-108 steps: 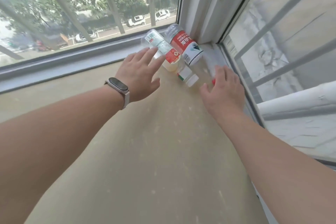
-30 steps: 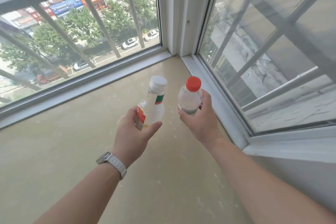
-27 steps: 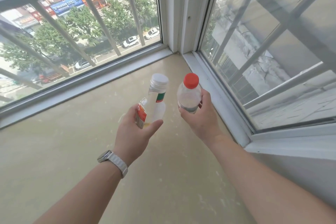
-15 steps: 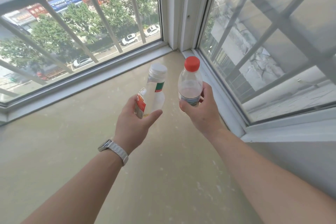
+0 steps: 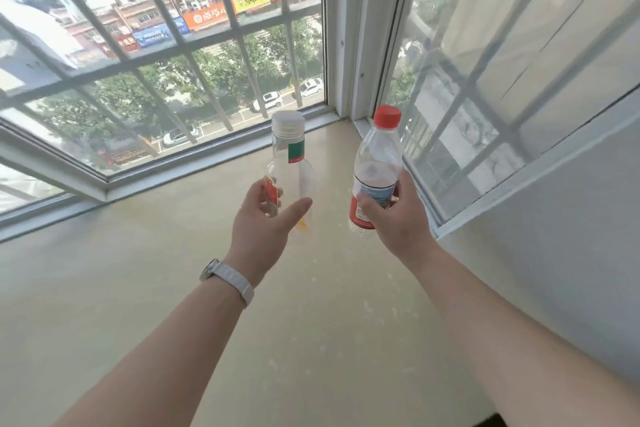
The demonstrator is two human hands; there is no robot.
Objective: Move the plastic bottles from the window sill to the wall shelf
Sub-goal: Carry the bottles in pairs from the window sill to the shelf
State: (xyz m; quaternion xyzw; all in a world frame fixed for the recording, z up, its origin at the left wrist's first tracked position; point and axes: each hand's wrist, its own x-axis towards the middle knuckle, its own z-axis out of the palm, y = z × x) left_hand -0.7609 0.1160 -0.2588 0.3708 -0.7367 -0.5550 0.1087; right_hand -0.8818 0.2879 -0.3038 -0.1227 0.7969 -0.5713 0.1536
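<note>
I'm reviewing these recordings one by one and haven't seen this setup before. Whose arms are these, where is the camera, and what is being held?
There is no machine here: a person wears one wide-angle camera on the head, looking forward and down, so the arms reach in from the bottom of the picture. The left hand, with a white wristband, holds a clear bottle with a white cap. The right hand holds a clear bottle with a red cap. Both bottles are upright, lifted above the beige window sill. No bottles are left on the visible sill. The wall shelf is not in view.
</note>
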